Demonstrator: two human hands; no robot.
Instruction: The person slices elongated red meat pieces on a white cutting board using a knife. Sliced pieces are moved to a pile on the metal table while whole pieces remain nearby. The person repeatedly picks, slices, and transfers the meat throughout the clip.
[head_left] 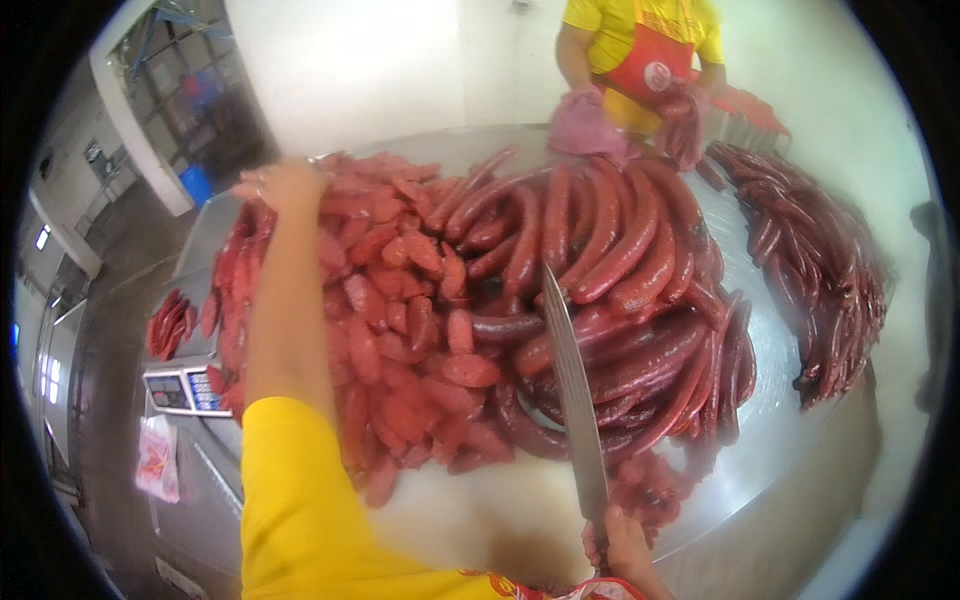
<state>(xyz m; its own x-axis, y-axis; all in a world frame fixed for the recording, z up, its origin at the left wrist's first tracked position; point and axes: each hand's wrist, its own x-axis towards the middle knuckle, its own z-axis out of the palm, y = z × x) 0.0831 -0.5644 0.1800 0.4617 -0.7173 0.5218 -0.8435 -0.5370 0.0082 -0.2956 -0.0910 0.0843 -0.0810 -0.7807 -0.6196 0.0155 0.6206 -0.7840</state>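
My right hand (pixel 622 548) is closed around the handle of a long knife (pixel 577 400) at the lower middle. Its broad blade points away from me, and the tip lies over a heap of long, dark red sausages (pixel 640 250). My left arm stretches over a large pile of cut sausage pieces (pixel 390 320). At the pile's far left edge, my left hand (pixel 285 185) rests on the pieces with fingers reaching outward, somewhat blurred. Beside the knife hand lies a small mound of reddish scraps (pixel 650 490). A whitish board (pixel 450 510) shows in front of the pile.
Another bundle of thinner sausages (pixel 815 260) lies on the right of the metal table (pixel 760 480). Across it, a person in a red apron (pixel 650 60) handles sausages and a pink cloth (pixel 588 125). A scale (pixel 185 390) bearing sausages (pixel 172 325) and a plastic bag (pixel 157 458) are at left.
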